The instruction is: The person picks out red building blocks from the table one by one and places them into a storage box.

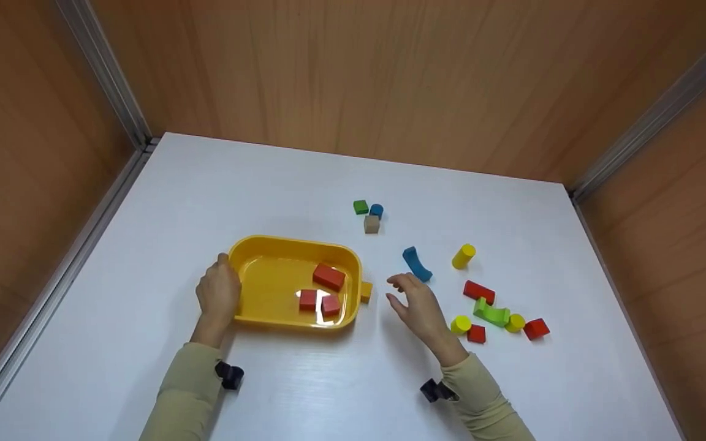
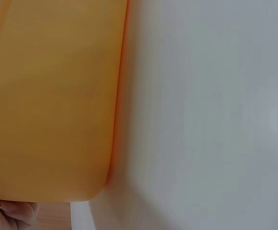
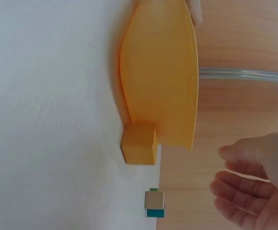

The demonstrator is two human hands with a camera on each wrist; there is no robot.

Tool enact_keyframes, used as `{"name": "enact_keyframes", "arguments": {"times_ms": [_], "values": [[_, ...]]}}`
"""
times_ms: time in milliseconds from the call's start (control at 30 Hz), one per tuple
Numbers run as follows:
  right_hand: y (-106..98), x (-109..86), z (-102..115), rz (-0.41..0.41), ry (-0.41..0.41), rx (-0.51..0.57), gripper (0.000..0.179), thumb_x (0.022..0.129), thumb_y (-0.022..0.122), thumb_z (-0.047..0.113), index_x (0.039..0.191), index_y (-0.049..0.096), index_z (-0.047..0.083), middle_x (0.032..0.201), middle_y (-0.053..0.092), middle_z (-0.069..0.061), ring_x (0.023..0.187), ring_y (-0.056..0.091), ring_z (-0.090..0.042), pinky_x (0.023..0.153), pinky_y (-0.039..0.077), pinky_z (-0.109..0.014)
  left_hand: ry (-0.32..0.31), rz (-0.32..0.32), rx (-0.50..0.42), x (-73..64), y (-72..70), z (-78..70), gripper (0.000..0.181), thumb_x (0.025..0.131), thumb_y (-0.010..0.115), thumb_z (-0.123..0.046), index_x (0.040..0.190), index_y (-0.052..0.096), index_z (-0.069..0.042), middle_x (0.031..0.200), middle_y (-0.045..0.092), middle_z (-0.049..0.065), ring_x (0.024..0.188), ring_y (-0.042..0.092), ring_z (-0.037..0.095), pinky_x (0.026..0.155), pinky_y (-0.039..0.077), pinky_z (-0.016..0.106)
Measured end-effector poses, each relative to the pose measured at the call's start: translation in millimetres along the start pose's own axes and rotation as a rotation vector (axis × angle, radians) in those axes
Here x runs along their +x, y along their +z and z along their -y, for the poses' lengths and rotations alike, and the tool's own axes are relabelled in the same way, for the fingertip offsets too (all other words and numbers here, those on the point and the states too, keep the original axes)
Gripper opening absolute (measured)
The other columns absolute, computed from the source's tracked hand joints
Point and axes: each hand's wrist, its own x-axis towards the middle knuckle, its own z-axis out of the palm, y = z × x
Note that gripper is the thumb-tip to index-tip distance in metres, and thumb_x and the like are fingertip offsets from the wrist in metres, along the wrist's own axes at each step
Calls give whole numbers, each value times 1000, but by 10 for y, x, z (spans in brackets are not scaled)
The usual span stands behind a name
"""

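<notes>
A yellow tray (image 1: 270, 288) sits on the white table, with red blocks (image 1: 328, 277) lying in its right half. My left hand (image 1: 219, 288) grips the tray's left end; in the left wrist view only its fingers (image 2: 21, 211) show at the tray's rim. My right hand (image 1: 417, 306) is held apart from the tray's right end, holding nothing, its fingers loosely bent. Between that hand and the tray, an orange-yellow block (image 1: 366, 292) stands against the tray's outer wall. Just beyond the right fingertips lies a blue curved block (image 1: 417, 264).
Behind the tray stand a green block (image 1: 360, 207), a blue block (image 1: 377, 211) and a plain wooden cube (image 1: 371, 225). To the right are yellow cylinders (image 1: 464, 256), red blocks (image 1: 479, 291) and a green arched block (image 1: 491, 313). Wooden panels (image 1: 353, 79) wall the table in.
</notes>
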Motion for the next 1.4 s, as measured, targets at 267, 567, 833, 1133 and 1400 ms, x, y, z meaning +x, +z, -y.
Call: {"name": "enact_keyframes", "arguments": {"times_ms": [267, 567, 833, 1133, 1400], "values": [[-147, -143, -267, -48, 70, -54, 25, 77, 67, 5, 100, 58, 3, 93, 58, -13, 83, 58, -26, 74, 49, -34, 6, -7, 8, -21, 5, 16, 23, 90, 39, -1, 108, 46, 11, 81, 57, 24, 64, 58, 33, 52, 46, 43], [-301, -201, -543, -36, 237, -75, 29, 77, 67, 5, 105, 59, 2, 98, 58, -15, 87, 56, -28, 74, 49, -35, -5, -3, 1, -10, -1, 15, 23, 91, 38, -2, 109, 46, 10, 84, 57, 24, 68, 59, 34, 55, 47, 44], [-393, -227, -779, -14, 357, -120, 33, 79, 66, 8, 109, 56, -1, 103, 56, -16, 90, 54, -28, 79, 46, -38, -27, 16, 17, -4, 8, -8, 23, 91, 39, -1, 111, 45, 9, 88, 58, 25, 72, 59, 36, 59, 47, 45], [-436, -227, -1024, 23, 524, -143, 41, 82, 62, 13, 118, 48, 1, 110, 48, -18, 93, 49, -29, 87, 41, -41, -35, 39, 14, 5, 4, -18, 24, 91, 38, -2, 111, 44, 9, 88, 57, 25, 72, 59, 35, 60, 47, 45], [-448, -203, -1185, 29, 674, -131, 52, 83, 62, 13, 127, 38, 2, 129, 32, -22, 112, 36, -38, 95, 30, -49, 14, -13, 9, -26, -3, -11, 21, 90, 39, 0, 106, 46, 11, 83, 57, 26, 66, 59, 37, 53, 47, 44]]}}
